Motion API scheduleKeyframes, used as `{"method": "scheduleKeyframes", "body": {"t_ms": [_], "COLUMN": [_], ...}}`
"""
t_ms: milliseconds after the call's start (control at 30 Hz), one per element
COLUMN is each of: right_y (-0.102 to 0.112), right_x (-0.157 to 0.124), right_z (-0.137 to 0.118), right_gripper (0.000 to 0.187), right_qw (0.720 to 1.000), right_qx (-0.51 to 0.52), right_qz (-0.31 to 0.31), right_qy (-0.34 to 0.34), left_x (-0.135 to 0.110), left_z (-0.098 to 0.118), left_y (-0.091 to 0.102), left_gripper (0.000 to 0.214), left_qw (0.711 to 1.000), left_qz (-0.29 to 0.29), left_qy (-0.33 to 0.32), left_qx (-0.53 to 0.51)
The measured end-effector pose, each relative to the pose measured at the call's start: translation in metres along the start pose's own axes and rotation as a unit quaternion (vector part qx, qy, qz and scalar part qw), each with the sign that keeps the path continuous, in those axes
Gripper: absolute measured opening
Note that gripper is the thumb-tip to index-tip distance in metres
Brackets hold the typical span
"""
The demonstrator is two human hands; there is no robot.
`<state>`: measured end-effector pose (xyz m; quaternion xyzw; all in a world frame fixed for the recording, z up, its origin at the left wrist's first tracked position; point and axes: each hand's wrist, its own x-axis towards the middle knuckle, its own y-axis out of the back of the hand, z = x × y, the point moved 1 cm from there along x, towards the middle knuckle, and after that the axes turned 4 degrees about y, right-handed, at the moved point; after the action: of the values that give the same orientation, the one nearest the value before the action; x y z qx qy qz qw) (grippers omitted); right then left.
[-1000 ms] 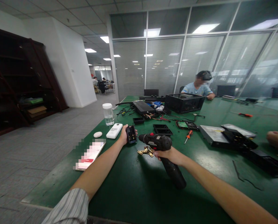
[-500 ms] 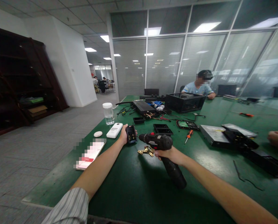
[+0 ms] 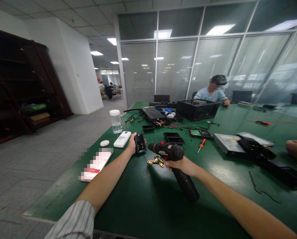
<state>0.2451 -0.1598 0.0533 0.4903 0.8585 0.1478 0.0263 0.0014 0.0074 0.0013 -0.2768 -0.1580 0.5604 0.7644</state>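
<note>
My left hand (image 3: 132, 144) grips a small black rectangular box (image 3: 140, 144) by its side, its open face turned up and showing brass-coloured parts inside. Wrapped round the handle of a black cordless drill (image 3: 172, 151) is my right hand (image 3: 178, 164). The drill's nose points left at the box; whether its tip touches the box is too small to tell. Below the drill, a little heap of brass-coloured metal pieces (image 3: 156, 161) lies on the green table (image 3: 138, 199). Two black open trays (image 3: 173, 138) sit just beyond the drill.
Left stand a water bottle (image 3: 116, 122), a white device (image 3: 122, 139) and a pale round object (image 3: 104, 143). An orange screwdriver (image 3: 201, 146) and a metal drive-like box (image 3: 229, 145) lie right. A black case (image 3: 198, 109) stands before a seated person (image 3: 211, 94). Another person's hand (image 3: 296, 147) rests at right.
</note>
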Motion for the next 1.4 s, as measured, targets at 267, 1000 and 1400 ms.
{"method": "scheduleKeyframes", "body": {"t_ms": [267,1000,1400], "right_y": [0.000,-0.001,0.000], "right_x": [0.000,-0.001,-0.001], "right_z": [0.000,-0.003,-0.003], "right_gripper": [0.033,0.031,0.031], "right_qw": [1.000,1.000,1.000], "right_qx": [0.007,0.011,0.016], "right_qz": [-0.003,0.003,-0.003], "right_qy": [-0.002,0.003,0.007], "left_x": [-0.002,-0.006,-0.005], "left_z": [0.001,0.003,0.003], "left_y": [-0.002,-0.007,-0.005], "left_gripper": [0.051,0.049,0.048], "left_qw": [1.000,1.000,1.000], "left_qz": [0.011,0.015,0.006], "left_qy": [0.001,0.003,0.006], "left_qx": [-0.004,-0.002,-0.018]}}
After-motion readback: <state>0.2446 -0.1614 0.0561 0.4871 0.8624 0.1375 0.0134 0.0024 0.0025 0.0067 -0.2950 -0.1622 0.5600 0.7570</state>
